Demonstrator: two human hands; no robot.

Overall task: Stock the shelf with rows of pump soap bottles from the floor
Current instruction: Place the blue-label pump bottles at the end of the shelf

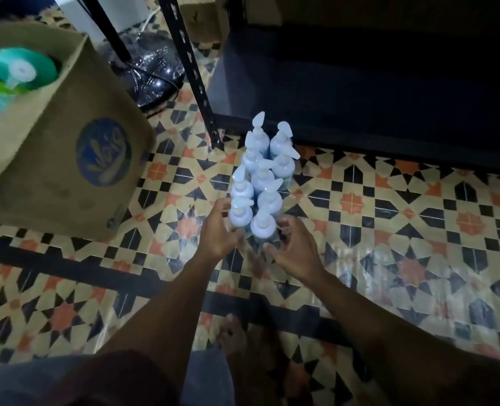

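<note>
Several pale blue pump soap bottles [262, 174] stand in two rows on the patterned tile floor [404, 218], just in front of the dark bottom shelf [360, 92]. My left hand [218, 232] curls round the nearest bottle of the left row [241, 213], thumb on its far side. My right hand [297, 247] wraps its thumb and fingers round the nearest bottle of the right row [263, 227]. Both bottles stand upright on the floor. Motion blur softens the fingers.
The shelf's black perforated upright [191, 68] meets the floor just behind the bottles. A cardboard box [76, 148] holding a green pump bottle [23, 68] stands at the left. A black fan base [155, 71] lies behind it. My bare foot [234, 332] is below the hands.
</note>
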